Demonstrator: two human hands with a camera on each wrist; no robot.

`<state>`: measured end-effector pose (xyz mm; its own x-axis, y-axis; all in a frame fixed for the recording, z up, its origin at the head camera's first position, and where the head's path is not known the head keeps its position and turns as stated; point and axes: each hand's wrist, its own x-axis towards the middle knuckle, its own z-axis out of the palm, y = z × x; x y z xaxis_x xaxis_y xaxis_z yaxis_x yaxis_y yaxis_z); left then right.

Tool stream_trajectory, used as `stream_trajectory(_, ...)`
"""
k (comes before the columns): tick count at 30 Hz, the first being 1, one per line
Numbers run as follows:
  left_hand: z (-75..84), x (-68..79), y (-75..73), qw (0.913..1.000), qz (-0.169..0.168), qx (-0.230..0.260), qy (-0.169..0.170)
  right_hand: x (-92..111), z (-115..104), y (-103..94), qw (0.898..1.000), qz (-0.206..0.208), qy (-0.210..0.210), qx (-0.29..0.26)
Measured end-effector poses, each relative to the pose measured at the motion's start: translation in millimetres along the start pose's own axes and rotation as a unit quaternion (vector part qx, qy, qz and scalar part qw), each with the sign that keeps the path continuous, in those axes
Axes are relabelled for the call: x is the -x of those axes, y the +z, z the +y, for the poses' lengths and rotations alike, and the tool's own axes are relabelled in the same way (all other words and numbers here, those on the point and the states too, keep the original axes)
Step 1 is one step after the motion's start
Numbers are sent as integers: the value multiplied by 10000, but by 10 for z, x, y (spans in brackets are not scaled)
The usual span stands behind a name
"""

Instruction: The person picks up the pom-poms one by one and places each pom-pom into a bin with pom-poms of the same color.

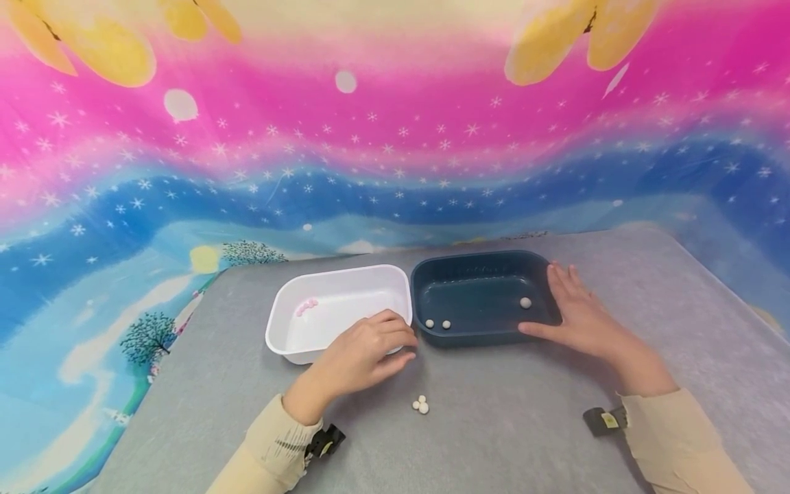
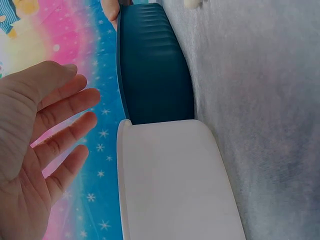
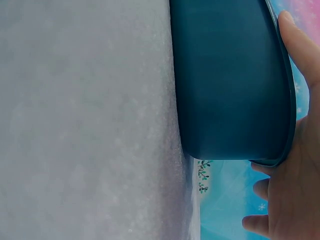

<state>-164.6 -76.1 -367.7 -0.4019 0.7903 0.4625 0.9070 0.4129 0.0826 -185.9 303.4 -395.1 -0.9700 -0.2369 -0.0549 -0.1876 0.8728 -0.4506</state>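
Note:
My left hand (image 1: 369,348) hovers over the front right corner of a white rectangular tub (image 1: 345,309). Nothing is held in it; in the left wrist view its fingers (image 2: 70,107) are loosely bent and apart. Small pink pieces (image 1: 305,307) lie inside the white tub. My right hand (image 1: 580,317) rests at the right end of a dark teal tub (image 1: 481,302), the thumb along the front rim and straight fingers at the far side. That tub holds two small white balls (image 1: 446,324) near its left front and a larger white ball (image 1: 525,302) toward the right.
Three white balls (image 1: 423,407) sit close together on the grey cloth-covered table (image 1: 506,418), in front of the tubs. Both tubs stand side by side. Behind the table hangs a colourful printed backdrop (image 1: 395,165). A black strap device (image 1: 325,441) is on the left wrist.

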Motion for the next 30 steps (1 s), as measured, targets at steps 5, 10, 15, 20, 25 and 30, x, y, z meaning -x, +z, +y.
stream_trajectory(5,39,21,-7,10000,-35,-80,-14,10,-10,-6,10000,-16,12,-38)
stream_trajectory(10,72,40,5,9999,-80,-149,32,10,-10,-11,10000,-29,38,-57)
stream_trajectory(15,108,40,17,9997,-88,-153,149,13,-11,-10,10000,-25,27,-51)
stream_trajectory(20,139,41,27,9996,-92,-132,244,10,-15,-11,10000,-35,36,-37)
stream_trajectory(25,177,62,34,9996,-190,-67,206,8,-13,-11,9999,-47,35,-82)
stream_trajectory(30,221,70,33,9992,-370,-116,124,5,-18,-13,10000,-39,16,-54)
